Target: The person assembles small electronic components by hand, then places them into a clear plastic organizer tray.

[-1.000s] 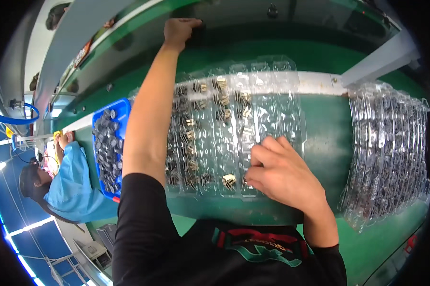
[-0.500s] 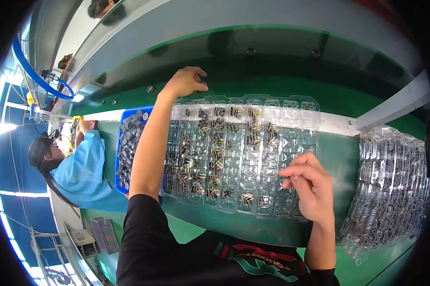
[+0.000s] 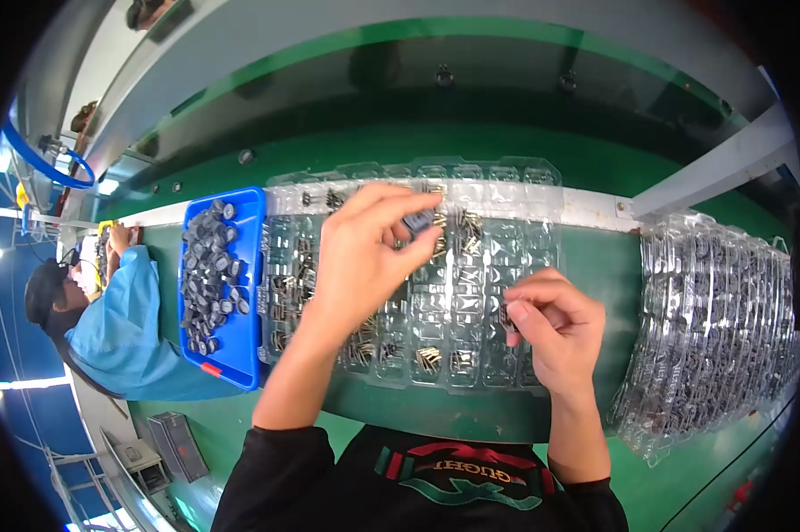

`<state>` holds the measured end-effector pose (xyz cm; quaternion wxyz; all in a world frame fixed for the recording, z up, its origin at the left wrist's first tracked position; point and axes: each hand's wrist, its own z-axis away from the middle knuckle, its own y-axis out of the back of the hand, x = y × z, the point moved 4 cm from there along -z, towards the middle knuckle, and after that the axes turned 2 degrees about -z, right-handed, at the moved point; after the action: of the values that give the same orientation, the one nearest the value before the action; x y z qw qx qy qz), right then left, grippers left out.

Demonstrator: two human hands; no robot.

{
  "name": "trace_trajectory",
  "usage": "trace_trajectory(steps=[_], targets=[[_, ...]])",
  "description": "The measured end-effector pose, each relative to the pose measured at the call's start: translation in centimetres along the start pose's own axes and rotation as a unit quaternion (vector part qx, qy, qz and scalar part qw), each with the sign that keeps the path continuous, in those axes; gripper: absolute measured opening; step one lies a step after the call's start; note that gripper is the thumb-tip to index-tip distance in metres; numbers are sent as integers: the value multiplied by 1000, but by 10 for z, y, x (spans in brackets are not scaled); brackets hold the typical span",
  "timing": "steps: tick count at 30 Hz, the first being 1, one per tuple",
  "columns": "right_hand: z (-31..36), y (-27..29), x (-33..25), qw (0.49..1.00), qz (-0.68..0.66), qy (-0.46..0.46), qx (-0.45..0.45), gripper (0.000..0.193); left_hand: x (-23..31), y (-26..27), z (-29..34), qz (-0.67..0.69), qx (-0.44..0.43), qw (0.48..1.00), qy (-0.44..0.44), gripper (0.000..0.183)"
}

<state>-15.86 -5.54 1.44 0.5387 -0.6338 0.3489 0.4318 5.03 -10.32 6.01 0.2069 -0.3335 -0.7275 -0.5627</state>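
Observation:
My left hand (image 3: 357, 257) is raised over the middle of a clear plastic compartment tray (image 3: 524, 239). Between its thumb and fingers is a small dark grey round part (image 3: 419, 221). Over the tray's right side, my right hand (image 3: 561, 330) is closed in a pinch; a tiny dark piece shows at its fingertips, too small to name. Many tray pockets hold small metal pins (image 3: 428, 358), some brass-coloured, some dark. Left of the tray, a blue bin (image 3: 256, 306) holds a heap of grey round parts (image 3: 209, 266) like the one in my left hand.
A stack of filled clear trays (image 3: 715, 328) stands at the right, below a slanting grey post (image 3: 719, 164). Beyond the white rail (image 3: 595, 211) runs a green conveyor belt (image 3: 320, 146) carrying a few small parts. A co-worker in blue (image 3: 121, 324) sits at the left.
My left hand has come back from the belt to above the tray, now with a grey round part in it. My right hand stays over the tray's right side, fingers drawn closer together.

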Motion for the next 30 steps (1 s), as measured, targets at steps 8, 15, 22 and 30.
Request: trace_trajectory(steps=[8,15,22,30], targets=[[0,-1,2,993,23,48,105,13,10,-65,51,583,-40,758,290,29],[6,-3,-9,953,182,197,143,15,20,-79,60,624,-70,760,167,31],[4,-5,-13,917,260,256,159,14,28,-87,62,648,-69,737,179,30],[-5,-9,-22,894,363,245,91,15,21,-83,64,601,-19,783,160,33]])
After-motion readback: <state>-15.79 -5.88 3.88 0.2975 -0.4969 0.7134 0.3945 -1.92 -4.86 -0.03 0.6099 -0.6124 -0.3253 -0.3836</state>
